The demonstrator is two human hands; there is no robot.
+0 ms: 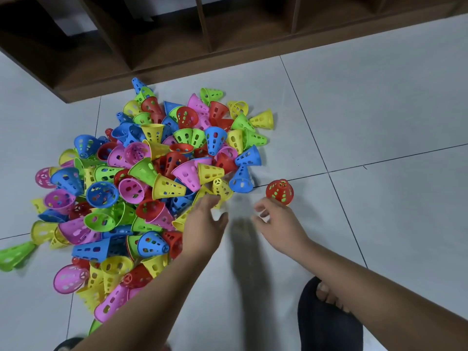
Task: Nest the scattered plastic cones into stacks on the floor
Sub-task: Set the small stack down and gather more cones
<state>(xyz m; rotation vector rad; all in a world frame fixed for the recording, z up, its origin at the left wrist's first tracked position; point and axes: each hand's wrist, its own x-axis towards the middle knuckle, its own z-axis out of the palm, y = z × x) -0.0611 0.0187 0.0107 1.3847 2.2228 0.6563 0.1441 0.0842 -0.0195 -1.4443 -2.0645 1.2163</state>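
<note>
Scores of cones point(141, 178) are heaped left of the left hand point(202, 224), whose fingers are extended toward a yellow cone point(221, 188). The right hand point(276, 224) is held loosely curled, empty, just beside a red stack point(279, 192).

Cone pile point(152, 186) lies left on the floor point(379, 110), before the shelf point(177, 34) — lone cone point(279, 191) apart, right.

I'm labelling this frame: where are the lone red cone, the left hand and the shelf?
red cone point(279, 192): head view, on its holed side wall.
left hand point(203, 224): head view, on the back of the hand.
shelf point(177, 69): head view, on its front base board.
</note>
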